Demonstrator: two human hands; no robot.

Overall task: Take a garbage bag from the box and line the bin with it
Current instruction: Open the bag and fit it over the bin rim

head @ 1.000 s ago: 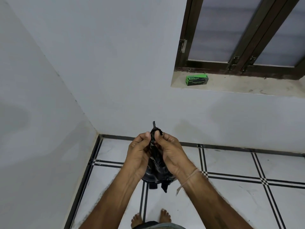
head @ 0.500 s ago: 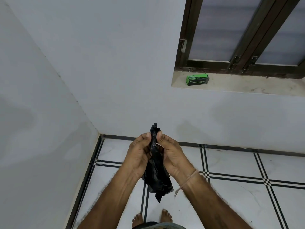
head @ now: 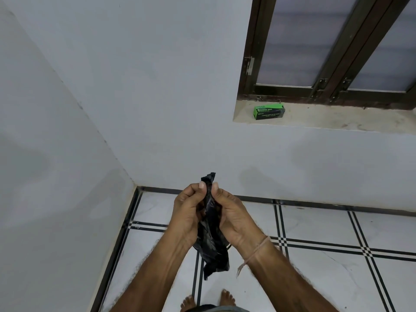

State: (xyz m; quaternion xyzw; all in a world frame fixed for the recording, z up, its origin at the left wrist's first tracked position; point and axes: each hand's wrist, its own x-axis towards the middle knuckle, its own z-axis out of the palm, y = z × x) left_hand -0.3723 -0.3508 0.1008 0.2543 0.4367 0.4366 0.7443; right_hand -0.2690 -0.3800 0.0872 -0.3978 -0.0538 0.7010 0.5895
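Observation:
A crumpled black garbage bag [head: 212,242] hangs between my two hands in front of me, over the tiled floor. My left hand [head: 188,212] and my right hand [head: 234,218] both pinch its top edge between thumb and fingers, close together. The bag's lower end dangles loose below my wrists. The green garbage bag box [head: 269,112] lies on the window sill, far up and to the right of my hands. No bin is in view.
White walls meet in a corner at the left. A dark-framed window [head: 326,48] sits above the sill [head: 337,119]. White floor tiles [head: 315,278] with black lines spread below; my bare feet show at the bottom edge.
The bag has loosened and hangs longer below my hands. Both hands keep pinching its top and have shifted slightly.

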